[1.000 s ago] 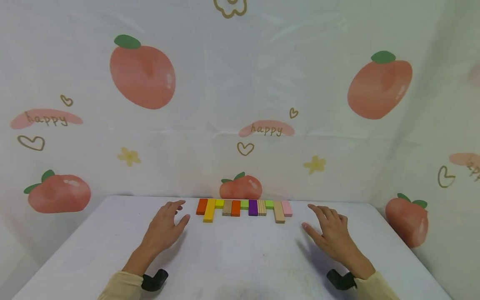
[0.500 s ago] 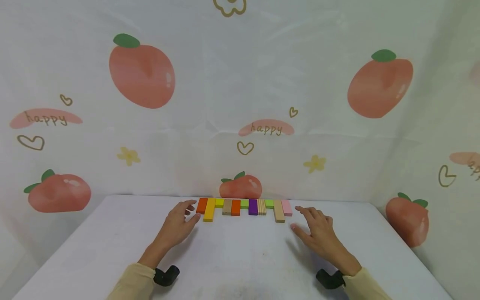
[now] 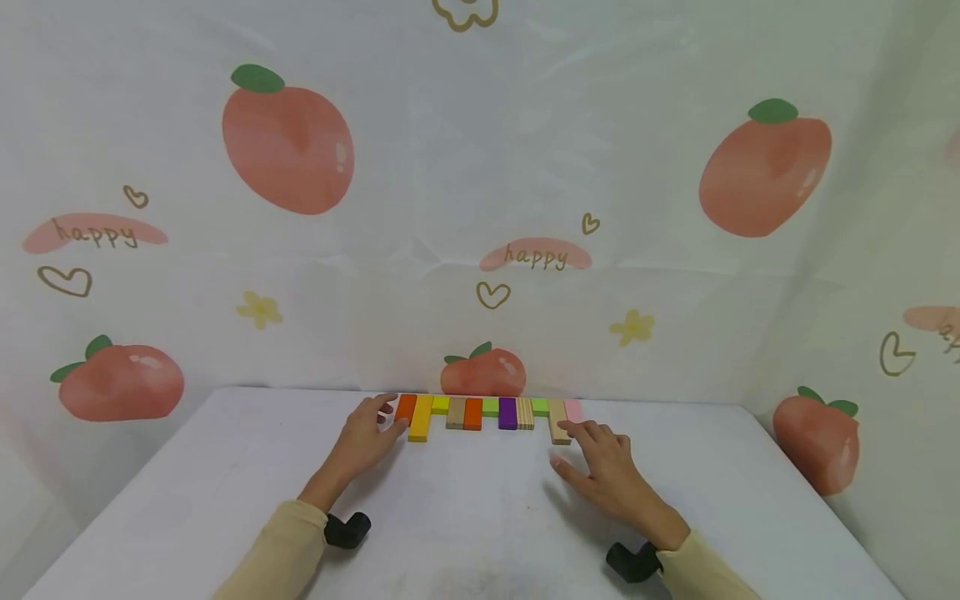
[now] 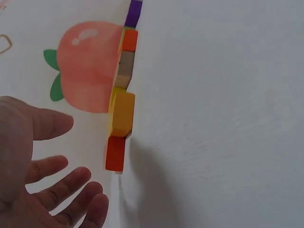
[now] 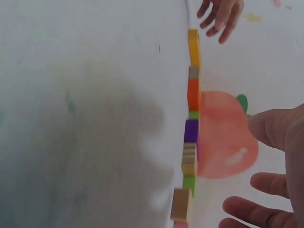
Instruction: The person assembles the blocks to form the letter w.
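Note:
A row of coloured wooden blocks lies side by side at the table's back. My left hand (image 3: 366,443) hovers by the row's left end, beside the orange-red block (image 3: 406,407) and the long yellow block (image 3: 420,421). In the left wrist view its loosely bent fingers are apart from the blocks. Over at the right end, my right hand (image 3: 613,482) hovers, thumb and fingers spread. Its fingertips overlap the long plain wood block (image 3: 557,417) and partly hide the pink block (image 3: 573,408) in the head view; the right wrist view shows a gap. Neither hand holds anything.
Between the ends sit an orange block (image 3: 472,415), a purple block (image 3: 507,414), a striped block (image 3: 525,414) and several others. Close behind the row hangs a white fruit-print cloth (image 3: 405,333). The white table (image 3: 480,517) extends in front.
Both hands have moved inward towards the row's ends, the left hand rightward and the right hand leftward. The blocks have stayed in place, apart from a slight camera shift.

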`<state>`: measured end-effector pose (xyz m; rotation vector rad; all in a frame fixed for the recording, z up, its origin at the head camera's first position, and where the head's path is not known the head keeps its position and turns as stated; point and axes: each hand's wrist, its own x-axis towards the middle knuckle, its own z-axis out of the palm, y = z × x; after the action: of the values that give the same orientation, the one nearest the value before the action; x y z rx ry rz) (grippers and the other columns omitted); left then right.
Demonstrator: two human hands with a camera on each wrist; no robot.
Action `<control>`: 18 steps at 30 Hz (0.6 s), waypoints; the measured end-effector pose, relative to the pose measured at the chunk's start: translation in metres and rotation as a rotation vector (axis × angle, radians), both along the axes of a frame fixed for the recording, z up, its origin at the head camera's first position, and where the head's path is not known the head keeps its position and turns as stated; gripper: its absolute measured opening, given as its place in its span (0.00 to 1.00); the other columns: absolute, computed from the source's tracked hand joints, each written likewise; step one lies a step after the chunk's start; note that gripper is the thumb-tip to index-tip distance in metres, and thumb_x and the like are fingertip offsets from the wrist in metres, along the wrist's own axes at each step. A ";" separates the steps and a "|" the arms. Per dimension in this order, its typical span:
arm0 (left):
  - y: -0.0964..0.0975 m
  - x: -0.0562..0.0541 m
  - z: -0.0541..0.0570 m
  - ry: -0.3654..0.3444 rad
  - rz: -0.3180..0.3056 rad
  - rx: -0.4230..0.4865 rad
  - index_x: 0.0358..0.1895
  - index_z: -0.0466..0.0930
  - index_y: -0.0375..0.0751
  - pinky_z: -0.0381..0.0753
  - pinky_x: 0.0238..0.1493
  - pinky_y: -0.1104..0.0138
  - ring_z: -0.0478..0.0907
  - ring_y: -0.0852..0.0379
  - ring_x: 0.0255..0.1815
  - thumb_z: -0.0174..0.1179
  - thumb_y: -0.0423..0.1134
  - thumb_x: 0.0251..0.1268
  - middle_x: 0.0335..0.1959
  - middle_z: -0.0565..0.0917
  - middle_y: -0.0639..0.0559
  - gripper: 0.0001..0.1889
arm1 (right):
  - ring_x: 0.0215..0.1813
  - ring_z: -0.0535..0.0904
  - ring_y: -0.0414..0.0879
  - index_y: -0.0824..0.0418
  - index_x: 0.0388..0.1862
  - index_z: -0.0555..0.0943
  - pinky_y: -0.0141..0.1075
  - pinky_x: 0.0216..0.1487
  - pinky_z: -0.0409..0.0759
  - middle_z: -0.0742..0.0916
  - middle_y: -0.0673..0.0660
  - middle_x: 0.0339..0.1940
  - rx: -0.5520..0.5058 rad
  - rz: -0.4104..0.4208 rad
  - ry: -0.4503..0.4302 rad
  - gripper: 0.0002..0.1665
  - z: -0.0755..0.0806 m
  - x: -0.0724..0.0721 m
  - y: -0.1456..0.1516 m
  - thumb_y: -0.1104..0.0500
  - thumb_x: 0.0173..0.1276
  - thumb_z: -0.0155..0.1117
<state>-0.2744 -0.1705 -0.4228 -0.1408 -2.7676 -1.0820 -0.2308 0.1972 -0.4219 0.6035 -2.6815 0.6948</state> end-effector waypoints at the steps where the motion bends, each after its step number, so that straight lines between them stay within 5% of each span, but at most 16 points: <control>1: -0.001 -0.003 0.000 -0.009 -0.006 -0.004 0.70 0.70 0.32 0.80 0.58 0.47 0.76 0.41 0.54 0.63 0.39 0.71 0.54 0.78 0.38 0.28 | 0.57 0.75 0.55 0.61 0.67 0.75 0.58 0.56 0.64 0.82 0.58 0.53 0.000 0.005 -0.014 0.31 0.000 0.000 -0.002 0.48 0.71 0.68; 18: -0.020 -0.037 -0.005 -0.238 -0.118 -0.013 0.76 0.65 0.41 0.72 0.63 0.41 0.68 0.40 0.60 0.61 0.43 0.71 0.60 0.74 0.38 0.32 | 0.58 0.72 0.51 0.61 0.68 0.75 0.55 0.56 0.64 0.82 0.57 0.53 -0.014 0.141 -0.166 0.32 0.002 0.000 -0.046 0.46 0.72 0.66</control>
<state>-0.3109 -0.1904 -0.4280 -0.1906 -3.0113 -1.1793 -0.2310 0.1511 -0.4198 0.7687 -2.8036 0.8340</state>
